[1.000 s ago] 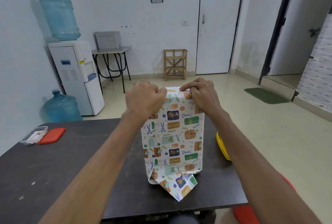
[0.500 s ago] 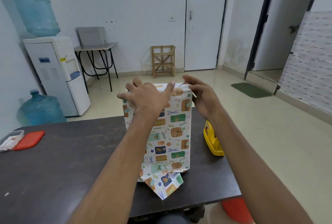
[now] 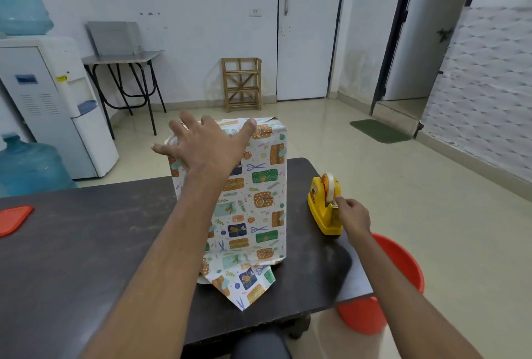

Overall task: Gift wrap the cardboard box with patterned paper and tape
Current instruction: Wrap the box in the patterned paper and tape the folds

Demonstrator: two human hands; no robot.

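Note:
The box (image 3: 253,194), covered in white paper patterned with gifts and scissors, stands upright on the dark table (image 3: 86,237). A loose triangular flap of paper (image 3: 244,283) sticks out at its bottom toward me. My left hand (image 3: 207,145) lies flat with fingers spread over the box's top, pressing the folded paper down. To the right stands a yellow tape dispenser (image 3: 324,206) with a roll of clear tape. My right hand (image 3: 352,214) pinches the tape end at the dispenser's cutter.
A red lid (image 3: 14,219) lies at the table's left edge. A red bucket (image 3: 385,286) sits on the floor past the table's right corner. A water cooler (image 3: 54,99) and spare bottle (image 3: 28,165) stand at the left wall.
My right hand left the box top and dropped to the tape dispenser. My left hand opened flat across the top. The view shifted right.

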